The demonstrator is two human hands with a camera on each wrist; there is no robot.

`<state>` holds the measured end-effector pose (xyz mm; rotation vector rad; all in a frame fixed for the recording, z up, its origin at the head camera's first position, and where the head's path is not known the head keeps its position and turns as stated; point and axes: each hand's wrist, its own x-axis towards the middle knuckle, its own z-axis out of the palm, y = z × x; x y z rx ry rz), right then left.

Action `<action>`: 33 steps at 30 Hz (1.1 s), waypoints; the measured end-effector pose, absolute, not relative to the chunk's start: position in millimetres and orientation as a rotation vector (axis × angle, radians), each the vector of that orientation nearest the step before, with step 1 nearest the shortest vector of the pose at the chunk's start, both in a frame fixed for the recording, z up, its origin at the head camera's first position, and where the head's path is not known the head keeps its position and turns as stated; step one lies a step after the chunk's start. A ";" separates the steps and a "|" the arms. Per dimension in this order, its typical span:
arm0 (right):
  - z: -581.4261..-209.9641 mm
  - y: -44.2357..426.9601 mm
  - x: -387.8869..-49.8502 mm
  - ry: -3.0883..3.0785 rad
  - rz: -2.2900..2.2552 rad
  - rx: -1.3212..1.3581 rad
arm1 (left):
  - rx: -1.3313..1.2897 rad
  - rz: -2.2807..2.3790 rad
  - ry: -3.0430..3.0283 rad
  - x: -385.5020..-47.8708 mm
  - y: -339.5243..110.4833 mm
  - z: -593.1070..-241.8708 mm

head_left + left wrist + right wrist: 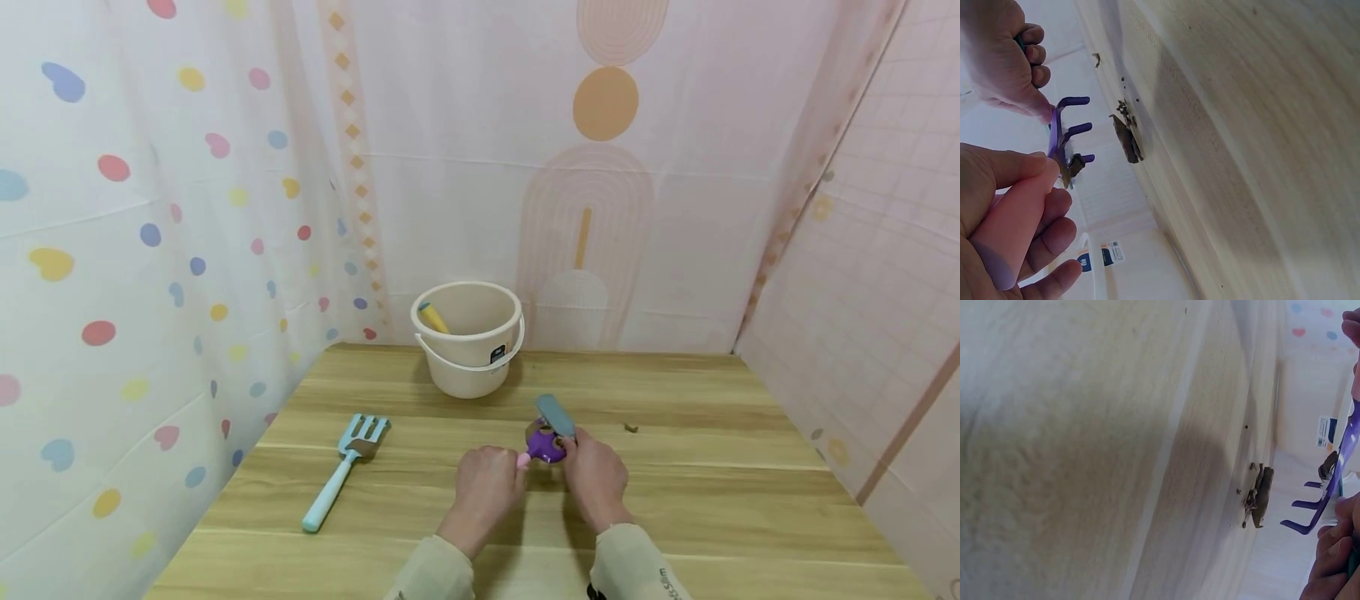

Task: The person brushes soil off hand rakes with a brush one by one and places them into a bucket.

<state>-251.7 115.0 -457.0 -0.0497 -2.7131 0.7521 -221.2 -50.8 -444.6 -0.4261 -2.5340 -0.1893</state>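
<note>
Left hand (486, 492) gripped purple three-tined plastic rake (543, 447) by pink handle (522, 460), midway between bench's (720, 500) side edges; right hand (600, 483) gripped blue-grey brush (555, 414); short strokes along tines (1079, 129) seemed best.

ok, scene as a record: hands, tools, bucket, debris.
left hand: grips purple rake by pink handle
right hand: grips blue-grey tool, held at the rake
light-blue fork: lies on table, left of both hands
bucket: upright beyond the hands, yellow item inside
brown debris: on table near rake; some on rake itself
</note>
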 end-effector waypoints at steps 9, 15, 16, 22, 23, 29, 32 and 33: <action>-461.6 133.7 -257.1 -2.732 0.771 -0.119 | -0.439 -0.244 -2.551 -222.2 -46.1 -443.2; -471.4 149.2 -252.5 -2.770 0.844 -0.177 | -0.427 -0.277 -2.535 -221.4 -45.4 -438.7; -472.2 149.9 -251.9 -2.774 0.860 -0.182 | -0.429 -0.284 -2.542 -221.4 -45.9 -438.6; -458.9 144.4 -252.1 -2.687 0.902 -0.168 | -0.390 -0.318 -2.590 -224.1 -51.8 -444.3; -454.5 141.9 -251.5 -2.664 0.890 -0.149 | -0.378 -0.316 -2.597 -224.7 -52.8 -445.2; -442.5 117.9 -238.4 -2.584 0.833 0.012 | -0.325 -0.322 -2.598 -226.9 -56.4 -446.9; -449.7 109.1 -231.8 -2.588 0.820 0.046 | -0.307 -0.335 -2.576 -227.0 -56.9 -445.6; -452.1 108.1 -230.3 -2.591 0.813 0.041 | -0.308 -0.338 -2.568 -226.7 -57.0 -445.3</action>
